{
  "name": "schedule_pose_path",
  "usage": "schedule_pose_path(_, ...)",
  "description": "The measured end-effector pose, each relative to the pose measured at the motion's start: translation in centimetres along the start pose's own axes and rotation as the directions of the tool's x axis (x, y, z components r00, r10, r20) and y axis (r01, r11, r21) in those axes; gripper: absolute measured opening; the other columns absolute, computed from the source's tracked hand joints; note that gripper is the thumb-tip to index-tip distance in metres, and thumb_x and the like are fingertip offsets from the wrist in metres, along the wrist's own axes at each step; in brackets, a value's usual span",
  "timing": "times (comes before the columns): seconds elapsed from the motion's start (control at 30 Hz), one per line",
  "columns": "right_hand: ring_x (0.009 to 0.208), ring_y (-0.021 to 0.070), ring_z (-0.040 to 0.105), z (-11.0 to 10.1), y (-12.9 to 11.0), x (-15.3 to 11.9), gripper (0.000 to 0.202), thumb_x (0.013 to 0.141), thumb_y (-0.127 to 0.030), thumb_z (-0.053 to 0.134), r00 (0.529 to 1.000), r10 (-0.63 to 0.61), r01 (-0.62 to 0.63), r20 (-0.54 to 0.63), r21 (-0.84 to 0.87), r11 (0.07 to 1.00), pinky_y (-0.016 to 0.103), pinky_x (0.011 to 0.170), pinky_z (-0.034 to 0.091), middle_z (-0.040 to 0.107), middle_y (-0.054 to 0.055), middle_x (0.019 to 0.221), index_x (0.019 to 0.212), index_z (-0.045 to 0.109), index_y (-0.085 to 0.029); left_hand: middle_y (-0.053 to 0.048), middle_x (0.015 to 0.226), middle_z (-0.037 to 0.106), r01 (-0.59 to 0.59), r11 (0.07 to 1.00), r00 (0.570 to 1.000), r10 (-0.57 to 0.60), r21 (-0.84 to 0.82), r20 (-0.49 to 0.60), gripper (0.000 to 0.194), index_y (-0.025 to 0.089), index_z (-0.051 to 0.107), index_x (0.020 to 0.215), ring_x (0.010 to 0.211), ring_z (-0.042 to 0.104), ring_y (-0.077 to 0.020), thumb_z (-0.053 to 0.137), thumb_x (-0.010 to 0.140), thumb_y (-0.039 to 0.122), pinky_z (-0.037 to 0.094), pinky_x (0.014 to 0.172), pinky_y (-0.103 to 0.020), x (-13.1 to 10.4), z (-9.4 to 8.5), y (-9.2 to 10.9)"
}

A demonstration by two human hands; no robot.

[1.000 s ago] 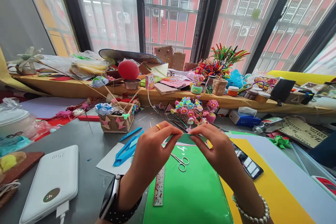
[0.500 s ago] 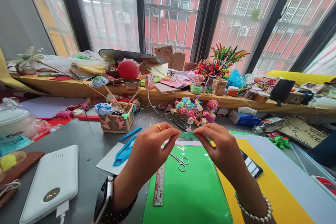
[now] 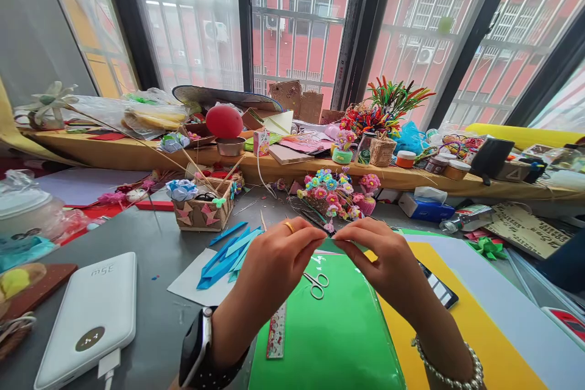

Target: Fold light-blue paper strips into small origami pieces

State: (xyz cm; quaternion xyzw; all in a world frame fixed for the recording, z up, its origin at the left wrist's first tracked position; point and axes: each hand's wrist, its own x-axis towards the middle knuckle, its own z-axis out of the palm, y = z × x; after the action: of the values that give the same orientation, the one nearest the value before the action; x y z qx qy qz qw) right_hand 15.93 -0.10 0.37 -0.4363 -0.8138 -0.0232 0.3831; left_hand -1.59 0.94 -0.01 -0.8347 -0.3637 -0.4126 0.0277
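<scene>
Bench is carrying your whole working area; you are probably doing best by keeping the work over its middle, where the green folder is lying flat beneath your hands; green is showing against green there, so edges may be blending, and tilting the work toward the window light is likely paying off. Your left hand and right hand are facing each other at nearly even height; matching their pressure is probably sparing you a twist or a tear, since something so thin could be giving way if one side is pulling harder. Ruler is resting on the folder's left side, partly behind your left forearm; scissors are lying between your hands, untouched and not hindering you.

Fingers on both hands are pinching against the thumbs, the two pairs of tips almost meeting; they appear to be gripping the small green piece, seemingly paper; it is sitting between the two pinches, only a sliver showing; your fingertips are covering the rest, so its folds are staying unreadable.
</scene>
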Motion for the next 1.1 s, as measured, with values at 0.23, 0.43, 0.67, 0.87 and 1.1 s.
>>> schedule_pose_path(0.23, 0.073, 0.0176, 0.059, -0.5, 0.5, -0.1, 0.013, 0.08, -0.018, 0.051, 0.998, 0.059, -0.057, -0.027, 0.049, 0.997, 0.029, 0.066, 0.046, 0.066, 0.004, 0.078, 0.079, 0.065, -0.02, 0.0, 0.073, 0.066, 0.032, 0.999, 0.999, -0.033, -0.038, -0.029, 0.012, 0.018, 0.064, 0.079, 0.066, 0.06, -0.012, 0.052, 0.077, 0.015, 0.044, 0.062, -0.021, 0.1, -0.7, -0.4)
schedule_pose_path(0.43, 0.074, 0.0181, 0.06, -1.1, 1.3, -0.3, 0.012, 0.079, -0.018, 0.052, 0.989, 0.111, -0.106, -0.094, 0.055, 0.993, 0.029, 0.066, 0.046, 0.066, 0.004, 0.077, 0.079, 0.064, -0.019, -0.001, 0.072, 0.066, 0.071, 0.996, 0.995, -0.074, -0.05, -0.06, 0.011, 0.016, 0.065, 0.077, 0.065, 0.061, -0.0122, 0.054, 0.076, 0.014, 0.044, 0.063, -0.02, 0.1, -1.7, -1.0)
schedule_pose_path(0.67, 0.075, 0.0192, 0.06, -0.8, 1.5, -0.1, 0.011, 0.079, -0.019, 0.051, 0.979, 0.129, -0.124, -0.157, 0.047, 0.991, 0.03, 0.068, 0.046, 0.066, 0.005, 0.077, 0.076, 0.062, -0.018, 0.0, 0.071, 0.066, 0.086, 0.993, 0.994, -0.091, -0.079, -0.056, 0.011, 0.017, 0.064, 0.076, 0.066, 0.06, -0.0124, 0.054, 0.076, 0.015, 0.045, 0.062, -0.021, 0.3, -1.5, -1.1)
schedule_pose_path(0.87, 0.073, 0.0193, 0.06, -1.0, 1.5, -0.1, 0.013, 0.079, -0.024, 0.05, 0.954, 0.244, -0.224, -0.174, 0.127, 0.966, 0.029, 0.066, 0.046, 0.065, 0.005, 0.076, 0.075, 0.06, -0.018, -0.001, 0.07, 0.066, 0.23, 0.945, 0.97, -0.243, -0.234, -0.028, 0.01, 0.016, 0.064, 0.075, 0.064, 0.06, -0.012, 0.054, 0.076, 0.019, 0.046, 0.061, -0.021, 0.3, -1.6, -1.3)
schedule_pose_path(1.1, 0.063, 0.0169, 0.06, -0.5, 1.1, -0.1, 0.017, 0.075, -0.033, 0.055, 0.88, 0.441, -0.345, -0.174, 0.403, 0.847, 0.027, 0.058, 0.048, 0.063, 0.003, 0.067, 0.073, 0.059, -0.017, -0.001, 0.065, 0.069, 0.463, 0.71, 0.863, -0.499, -0.531, 0.085, 0.013, 0.016, 0.068, 0.071, 0.057, 0.06, -0.0123, 0.062, 0.07, 0.027, 0.045, 0.048, -0.018, 0.5, -1.8, -1.4)
